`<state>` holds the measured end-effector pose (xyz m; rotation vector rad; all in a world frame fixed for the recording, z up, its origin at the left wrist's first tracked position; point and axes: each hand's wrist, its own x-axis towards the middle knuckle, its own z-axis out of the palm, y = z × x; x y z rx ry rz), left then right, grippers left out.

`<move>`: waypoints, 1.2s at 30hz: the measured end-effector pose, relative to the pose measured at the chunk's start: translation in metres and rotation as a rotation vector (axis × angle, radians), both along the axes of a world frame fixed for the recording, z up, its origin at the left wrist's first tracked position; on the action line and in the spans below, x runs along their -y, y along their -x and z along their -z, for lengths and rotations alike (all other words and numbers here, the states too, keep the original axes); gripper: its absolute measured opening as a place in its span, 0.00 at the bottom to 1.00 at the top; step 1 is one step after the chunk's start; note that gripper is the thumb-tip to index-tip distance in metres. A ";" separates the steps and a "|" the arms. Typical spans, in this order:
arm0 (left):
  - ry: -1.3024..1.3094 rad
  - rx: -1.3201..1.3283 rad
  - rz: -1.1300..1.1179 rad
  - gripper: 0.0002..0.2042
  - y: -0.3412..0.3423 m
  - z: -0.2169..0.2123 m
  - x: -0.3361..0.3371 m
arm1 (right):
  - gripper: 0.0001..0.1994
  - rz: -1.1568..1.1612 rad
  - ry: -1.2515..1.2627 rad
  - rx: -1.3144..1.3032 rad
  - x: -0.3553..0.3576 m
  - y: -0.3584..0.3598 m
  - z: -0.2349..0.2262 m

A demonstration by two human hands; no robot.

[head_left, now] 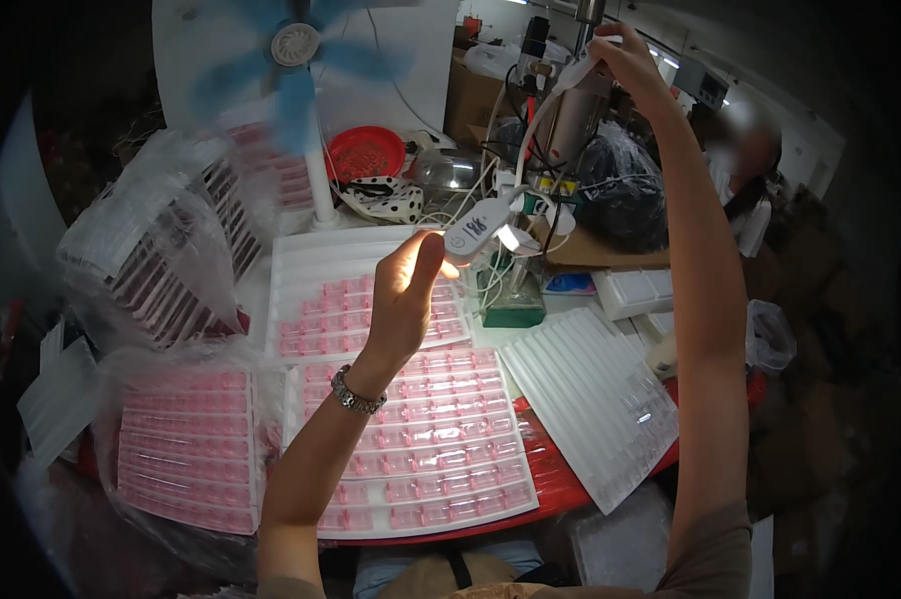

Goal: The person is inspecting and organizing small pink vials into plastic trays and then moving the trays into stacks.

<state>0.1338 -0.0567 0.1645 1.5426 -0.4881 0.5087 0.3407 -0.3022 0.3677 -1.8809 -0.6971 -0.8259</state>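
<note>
My left hand (408, 290), a metal watch band on its wrist, grips a white lamp head (475, 230) with dark handwriting on top. Light shines from beneath it onto my fingers. My right hand (628, 68) is raised at the upper right, fingers closed round a white piece (576, 72) at the top of a white flexible neck (532, 125). Whether that piece is a second lamp head I cannot tell. Below my left hand lie white trays of clear pink pieces (450, 429) in rows; my left forearm covers part of them.
At left stand plastic-wrapped racks (161, 250) and another pink-filled tray (186, 454). A blue-bladed fan (296, 45) spins at the back, near a red bowl (367, 152). White ridged strips (585, 399) lie at right. A black plastic bag (622, 190) and tangled cords stand behind. Another person (750, 150) is at far right.
</note>
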 end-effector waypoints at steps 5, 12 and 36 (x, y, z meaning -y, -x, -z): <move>0.092 0.041 0.088 0.30 -0.001 0.004 0.010 | 0.19 0.073 0.405 0.134 -0.008 -0.068 -0.023; 0.073 -0.010 0.021 0.31 0.004 0.010 0.004 | 0.23 0.783 0.453 0.351 -0.036 -0.011 -0.008; 0.036 0.066 -0.359 0.32 0.053 -0.009 0.023 | 0.12 0.249 0.424 -0.073 0.080 0.245 0.305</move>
